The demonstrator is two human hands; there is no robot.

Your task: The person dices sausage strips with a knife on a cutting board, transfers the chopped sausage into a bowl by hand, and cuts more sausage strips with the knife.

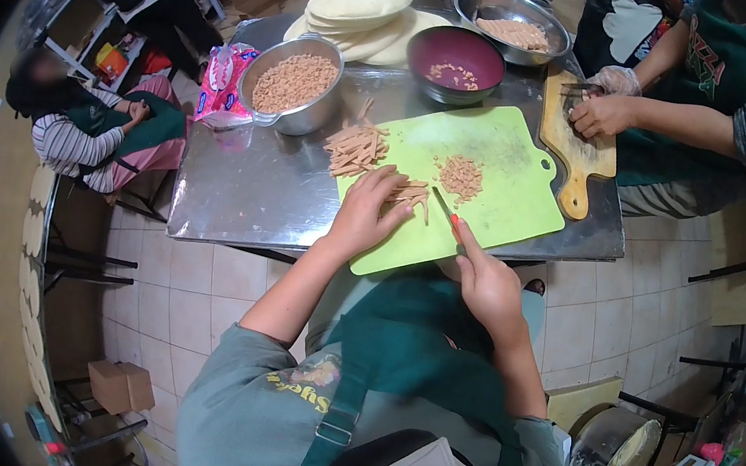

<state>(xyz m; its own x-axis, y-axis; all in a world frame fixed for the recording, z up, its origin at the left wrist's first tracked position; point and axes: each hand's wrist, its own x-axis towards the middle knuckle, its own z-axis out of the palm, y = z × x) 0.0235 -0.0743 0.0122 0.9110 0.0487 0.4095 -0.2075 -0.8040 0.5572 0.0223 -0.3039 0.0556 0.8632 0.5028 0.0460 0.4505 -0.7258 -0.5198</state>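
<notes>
Seemingly partway: right fingers (473,244) pinch the knife (446,206), diced bits (460,179) beyond them; left fingers (379,183), curled, hold strips (410,194), with an uncut heap (355,150) beyond.

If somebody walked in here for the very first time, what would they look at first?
Probably the bright green cutting board at the front of the shiny table, where the left hand rests on little brownish sticks and the right hand holds a knife. Next might be the purple bowl just behind the board, then the pale, round flat stack farther back.
</notes>
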